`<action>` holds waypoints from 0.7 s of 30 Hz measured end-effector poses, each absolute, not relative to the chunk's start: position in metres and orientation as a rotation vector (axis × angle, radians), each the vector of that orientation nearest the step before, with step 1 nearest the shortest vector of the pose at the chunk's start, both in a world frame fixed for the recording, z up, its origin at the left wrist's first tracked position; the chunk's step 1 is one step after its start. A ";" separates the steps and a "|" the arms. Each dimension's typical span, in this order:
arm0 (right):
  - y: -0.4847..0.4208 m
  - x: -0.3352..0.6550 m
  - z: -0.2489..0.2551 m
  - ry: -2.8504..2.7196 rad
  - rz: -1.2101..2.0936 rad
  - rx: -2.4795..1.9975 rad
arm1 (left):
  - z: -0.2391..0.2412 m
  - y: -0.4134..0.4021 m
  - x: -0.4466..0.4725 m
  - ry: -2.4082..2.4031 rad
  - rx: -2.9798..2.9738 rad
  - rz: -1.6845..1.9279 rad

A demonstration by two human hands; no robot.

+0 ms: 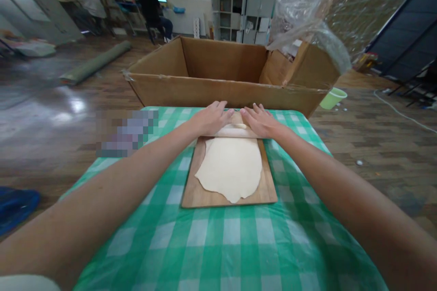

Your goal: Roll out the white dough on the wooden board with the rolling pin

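Note:
A pale sheet of dough [232, 168] lies spread on a wooden board [191, 198], its edge uneven and pointed at the near side. Across the far part of the dough rests a light wooden rolling pin [236, 132]. My left hand [212, 119] lies on the pin's left part with its fingers stretched forward. On the right part is my right hand [258, 120], also flat with outstretched fingers. Both palms press on the pin from above, and neither hand wraps around it. The pin's ends are hidden under the hands.
A green-and-white checked cloth [232, 250] covers the table. Beyond its far edge stands a large open cardboard box [218, 93] with clear plastic wrap [300, 4]. A blurred-out item [129, 134] lies at the table's left. A green bin [333, 98] is on the floor; two people sit far back.

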State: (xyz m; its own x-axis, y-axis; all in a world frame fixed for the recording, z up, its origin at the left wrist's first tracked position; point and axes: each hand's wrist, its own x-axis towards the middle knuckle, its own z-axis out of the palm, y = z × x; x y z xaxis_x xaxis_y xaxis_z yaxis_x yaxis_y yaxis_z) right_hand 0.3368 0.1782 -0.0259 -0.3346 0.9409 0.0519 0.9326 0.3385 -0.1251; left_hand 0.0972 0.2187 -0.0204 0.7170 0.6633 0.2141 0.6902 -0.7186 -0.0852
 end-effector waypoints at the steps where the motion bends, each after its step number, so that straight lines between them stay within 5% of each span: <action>1: 0.172 0.336 -0.025 -2.459 0.085 -1.743 | -0.021 0.216 0.097 -1.097 -2.764 -0.241; 21: -0.003 0.302 -0.026 -2.357 -0.303 -1.657 | -0.024 0.060 0.066 -1.169 -2.628 -0.456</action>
